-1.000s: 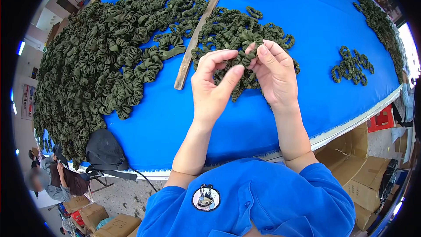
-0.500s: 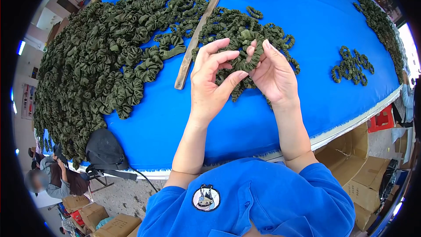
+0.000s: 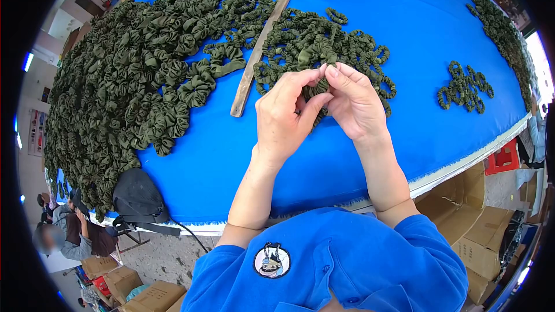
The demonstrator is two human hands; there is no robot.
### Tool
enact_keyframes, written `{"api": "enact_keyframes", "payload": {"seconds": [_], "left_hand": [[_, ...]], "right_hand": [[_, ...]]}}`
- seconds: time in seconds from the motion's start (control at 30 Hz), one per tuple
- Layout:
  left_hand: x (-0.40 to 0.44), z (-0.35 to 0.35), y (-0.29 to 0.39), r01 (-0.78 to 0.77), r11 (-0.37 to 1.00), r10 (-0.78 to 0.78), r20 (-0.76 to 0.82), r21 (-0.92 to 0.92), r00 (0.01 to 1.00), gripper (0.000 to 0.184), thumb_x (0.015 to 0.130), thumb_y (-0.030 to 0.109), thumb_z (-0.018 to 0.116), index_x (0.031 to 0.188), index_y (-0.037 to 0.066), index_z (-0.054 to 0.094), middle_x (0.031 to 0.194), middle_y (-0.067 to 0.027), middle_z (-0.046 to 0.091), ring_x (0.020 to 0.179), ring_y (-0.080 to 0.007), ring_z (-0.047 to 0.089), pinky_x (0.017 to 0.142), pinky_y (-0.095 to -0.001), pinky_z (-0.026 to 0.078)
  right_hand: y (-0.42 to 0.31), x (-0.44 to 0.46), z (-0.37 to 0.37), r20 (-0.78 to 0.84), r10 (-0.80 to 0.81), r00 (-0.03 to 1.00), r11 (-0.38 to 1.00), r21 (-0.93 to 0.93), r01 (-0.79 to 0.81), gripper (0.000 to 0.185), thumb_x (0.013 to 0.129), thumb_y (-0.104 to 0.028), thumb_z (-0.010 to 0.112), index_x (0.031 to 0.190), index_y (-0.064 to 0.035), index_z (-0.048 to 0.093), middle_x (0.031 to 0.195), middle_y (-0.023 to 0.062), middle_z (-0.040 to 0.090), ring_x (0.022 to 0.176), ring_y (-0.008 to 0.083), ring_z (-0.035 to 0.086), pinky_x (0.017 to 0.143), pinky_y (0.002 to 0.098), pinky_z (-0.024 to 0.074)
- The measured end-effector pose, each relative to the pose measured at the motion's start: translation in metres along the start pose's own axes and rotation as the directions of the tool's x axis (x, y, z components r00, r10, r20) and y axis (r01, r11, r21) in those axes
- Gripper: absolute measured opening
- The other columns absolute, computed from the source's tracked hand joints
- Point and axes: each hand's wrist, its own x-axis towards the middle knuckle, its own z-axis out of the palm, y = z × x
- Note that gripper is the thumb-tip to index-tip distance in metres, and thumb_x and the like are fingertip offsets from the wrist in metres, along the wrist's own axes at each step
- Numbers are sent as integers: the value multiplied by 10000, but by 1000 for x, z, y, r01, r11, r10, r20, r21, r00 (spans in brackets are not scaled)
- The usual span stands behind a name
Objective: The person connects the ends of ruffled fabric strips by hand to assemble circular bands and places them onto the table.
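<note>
Both my hands meet over the blue-covered table (image 3: 428,133), holding a dark green scrunchie (image 3: 318,88) between them. My left hand (image 3: 287,110) has its fingers and thumb closed around the scrunchie's left side. On the other side, my right hand (image 3: 359,101) pinches its upper edge between thumb and fingers. Most of the scrunchie is hidden by my fingers. Just beyond my hands lies a heap of tightly gathered green scrunchies (image 3: 352,43), partly covered from view by them.
A wooden strip (image 3: 254,60) separates this heap from a much larger scrunchie pile (image 3: 144,52) on the left. A small scrunchie cluster (image 3: 464,86) lies at right. A black bag (image 3: 137,196) sits at the near left edge. Cardboard boxes (image 3: 483,231) and a red stool (image 3: 503,158) stand below.
My hands have drawn together, and my fingertips now meet at the scrunchie. Its ring, seen more openly before, is now mostly covered by my fingers.
</note>
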Motion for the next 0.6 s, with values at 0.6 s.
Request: {"api": "enact_keyframes", "payload": {"seconds": [0.6], "left_hand": [[2,-21,7,477,601,-384,291,-642,876,170,827,9,610,987,22,553,751,-66,631,551,-35,484,450,-129,323]], "right_hand": [[-13,16,-18,245,-530,812,452,-728,515,145,804,-123,647,887,-4,649,740,59,613,630,116,522,636,217,435]]}}
